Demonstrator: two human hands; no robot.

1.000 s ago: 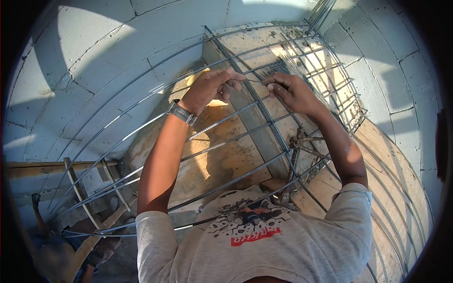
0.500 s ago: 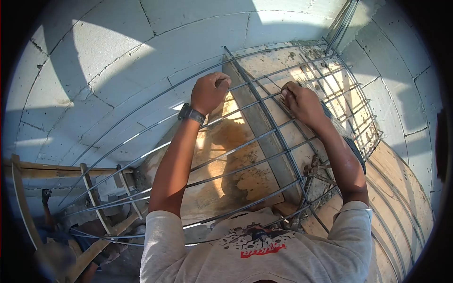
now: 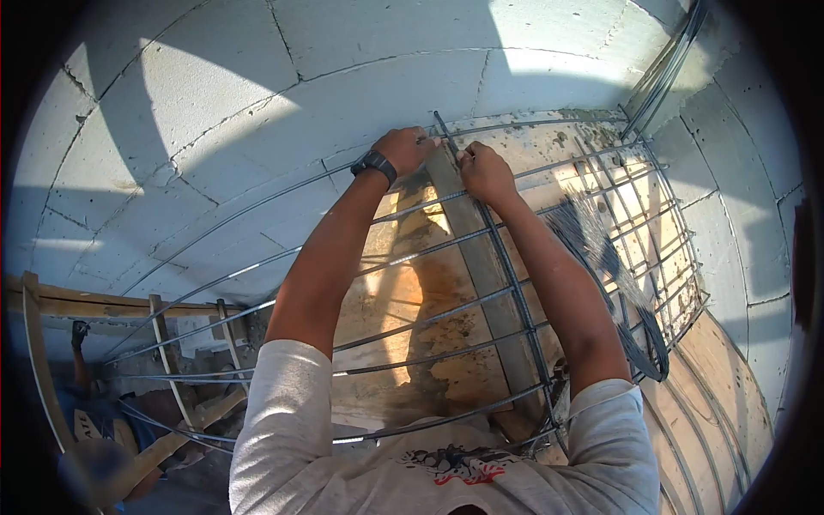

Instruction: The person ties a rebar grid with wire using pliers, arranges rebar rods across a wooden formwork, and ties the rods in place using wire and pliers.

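Observation:
My left hand (image 3: 407, 150), with a dark watch (image 3: 378, 165) on its wrist, is closed in a pinch beside the upper end of a crossing steel rebar (image 3: 502, 249). Whatever sits in its fingertips is too small to make out. Just right of that bar, my right hand (image 3: 487, 174) is closed, its thumb and forefinger pinching at the same crossing; the thin tie wire seen in it earlier is now mostly hidden. Long rebars (image 3: 412, 256) run under both forearms. A bundle of tie wires (image 3: 601, 249) lies on the grid to the right of my right arm.
A pale block wall (image 3: 386, 86) curves behind the bars. Below the rebar lie stained plywood (image 3: 378, 378) and a board edge (image 3: 491, 296). Vertical bars (image 3: 669, 73) rise at upper right. At lower left are a wooden frame (image 3: 163, 343) and another person (image 3: 94, 429).
My right hand has moved left and up, away from the wire bundle, to the crossing near my left hand. My left hand has shifted slightly along to the bar. The view has shifted too.

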